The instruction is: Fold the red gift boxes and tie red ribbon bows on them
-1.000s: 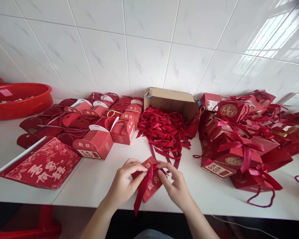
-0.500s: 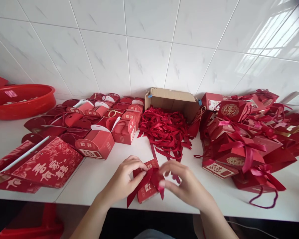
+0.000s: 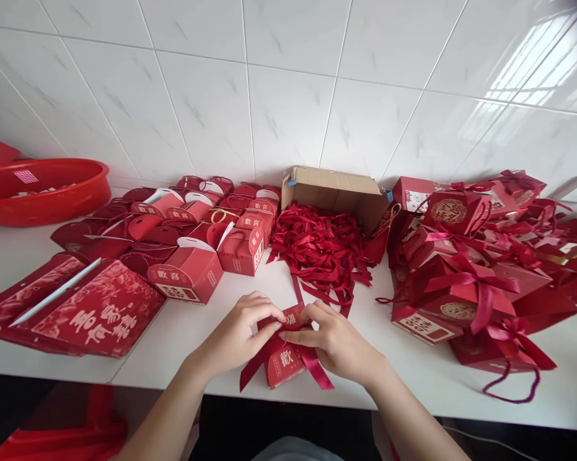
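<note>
White tabletop [image 3: 369, 314], left hand [image 3: 250, 330] and right hand [image 3: 335, 342] tight on ribbon [image 3: 319, 371], box [image 3: 285, 365] partly hidden

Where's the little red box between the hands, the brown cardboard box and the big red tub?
Little red box [image 3: 285, 360]: head view, on its printed face.
Brown cardboard box [image 3: 336, 181]: head view, on its upper panel.
Big red tub [image 3: 52, 209]: head view, on its outer wall.

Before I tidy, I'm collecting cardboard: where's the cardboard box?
In the head view, the cardboard box is slightly right of centre, near the wall, ribbons spilling out.
</note>
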The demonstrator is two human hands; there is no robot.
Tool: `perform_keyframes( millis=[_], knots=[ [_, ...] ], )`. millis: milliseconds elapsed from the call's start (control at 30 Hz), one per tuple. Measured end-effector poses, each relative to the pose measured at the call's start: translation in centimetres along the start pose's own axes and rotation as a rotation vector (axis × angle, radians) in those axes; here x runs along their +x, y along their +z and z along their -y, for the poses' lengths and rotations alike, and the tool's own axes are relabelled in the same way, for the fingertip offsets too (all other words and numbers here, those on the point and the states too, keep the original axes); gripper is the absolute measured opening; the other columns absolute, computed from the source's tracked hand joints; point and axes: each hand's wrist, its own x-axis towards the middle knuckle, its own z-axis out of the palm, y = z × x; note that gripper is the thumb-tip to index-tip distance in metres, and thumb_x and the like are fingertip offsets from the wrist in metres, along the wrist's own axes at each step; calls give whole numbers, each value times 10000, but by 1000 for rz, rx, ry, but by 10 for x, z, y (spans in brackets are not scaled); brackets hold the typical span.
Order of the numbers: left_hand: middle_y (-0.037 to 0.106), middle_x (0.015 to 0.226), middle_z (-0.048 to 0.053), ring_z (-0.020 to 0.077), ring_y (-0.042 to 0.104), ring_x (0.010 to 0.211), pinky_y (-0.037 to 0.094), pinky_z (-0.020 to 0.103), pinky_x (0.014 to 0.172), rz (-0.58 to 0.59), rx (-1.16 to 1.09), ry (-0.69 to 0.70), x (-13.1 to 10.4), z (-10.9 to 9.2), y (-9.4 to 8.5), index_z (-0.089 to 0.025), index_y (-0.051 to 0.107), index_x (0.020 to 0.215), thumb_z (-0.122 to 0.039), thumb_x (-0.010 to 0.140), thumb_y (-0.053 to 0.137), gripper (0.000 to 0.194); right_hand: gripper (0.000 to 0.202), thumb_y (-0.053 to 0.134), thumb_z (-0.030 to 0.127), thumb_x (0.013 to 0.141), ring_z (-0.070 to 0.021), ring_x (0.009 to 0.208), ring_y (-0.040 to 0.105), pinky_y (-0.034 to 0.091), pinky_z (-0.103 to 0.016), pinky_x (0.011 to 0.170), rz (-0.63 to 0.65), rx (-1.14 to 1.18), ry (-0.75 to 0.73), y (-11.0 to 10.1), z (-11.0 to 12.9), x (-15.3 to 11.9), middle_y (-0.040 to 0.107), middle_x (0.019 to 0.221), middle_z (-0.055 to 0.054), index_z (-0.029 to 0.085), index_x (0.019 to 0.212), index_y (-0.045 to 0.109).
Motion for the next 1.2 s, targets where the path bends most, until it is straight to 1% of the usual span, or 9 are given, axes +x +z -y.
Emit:
perform_keyframes(
  millis=[233, 333, 533, 600, 700, 833, 1000, 1133, 1200],
  knots=[
    [678, 909, -6, 175, 606, 908, 423, 308, 890, -31, 46, -90, 6, 9, -6, -233, 634, 892, -205, 914, 525, 115, 427, 572, 55, 888, -188, 807, 454, 462, -306, 704, 2, -76, -9, 6, 2, -1, 523, 853, -63, 343, 1171, 711],
    [673, 921, -12, 164, 602, 912, 417, 291, 895, 33, 3, -50, 7, 10, -9, -234, 627, 905, -176, 910, 505, 135, 390, 588, 86, 892, -185, 800, 437, 457, -303, 706, -15, -56, -15, 7, 3, -3, 501, 845, -57, 338, 1159, 718],
    [585, 819, -5, 159, 562, 836, 440, 273, 838, 182, -98, 1, 14, 6, -15, -211, 568, 797, -159, 881, 510, 114, 332, 576, 107, 909, -178, 792, 438, 453, -303, 710, -26, -6, -14, 8, 1, -4, 493, 842, -59, 300, 1124, 741],
    [555, 850, 4, 169, 547, 876, 445, 277, 850, 233, -116, 4, 16, 9, -15, -212, 551, 799, -194, 888, 520, 96, 334, 563, 102, 913, -178, 791, 438, 451, -304, 709, -33, 15, -12, 7, 0, -4, 493, 845, -61, 295, 1115, 745],
    [541, 997, 34, 186, 530, 1005, 440, 292, 912, 300, -172, -20, 17, 15, -14, -218, 541, 826, -258, 909, 515, 95, 347, 555, 95, 910, -177, 796, 434, 447, -308, 714, -32, 40, -6, 7, 0, -5, 488, 856, -59, 299, 1118, 743],
    [529, 1162, 76, 233, 469, 1191, 421, 331, 971, 348, -268, -54, 18, 21, -11, -213, 505, 764, -325, 920, 499, 192, 440, 503, 29, 891, -180, 803, 420, 441, -313, 723, -15, 70, 5, 7, -1, -7, 467, 865, -55, 316, 1132, 734],
    [550, 1155, 87, 241, 504, 1112, 458, 344, 888, 261, -322, -37, 21, 20, -5, -221, 450, 772, -318, 874, 546, 171, 503, 472, -11, 868, -182, 798, 402, 429, -309, 711, -11, 99, 16, 8, -2, -9, 454, 863, -53, 329, 1131, 733],
    [589, 1055, 63, 215, 530, 1067, 460, 333, 908, 173, -327, -35, 17, 9, 3, -232, 376, 744, -273, 862, 557, 220, 510, 462, -13, 868, -183, 797, 399, 429, -311, 708, -14, 102, 29, 8, -2, -9, 448, 855, -53, 329, 1132, 733],
    [609, 997, 49, 207, 551, 1054, 466, 325, 912, 108, -321, -73, 15, 1, 8, -232, 373, 718, -255, 848, 578, 243, 504, 459, -7, 873, -184, 798, 405, 433, -320, 713, -19, 99, 34, 8, -2, -8, 455, 860, -56, 327, 1132, 733]
  ],
)
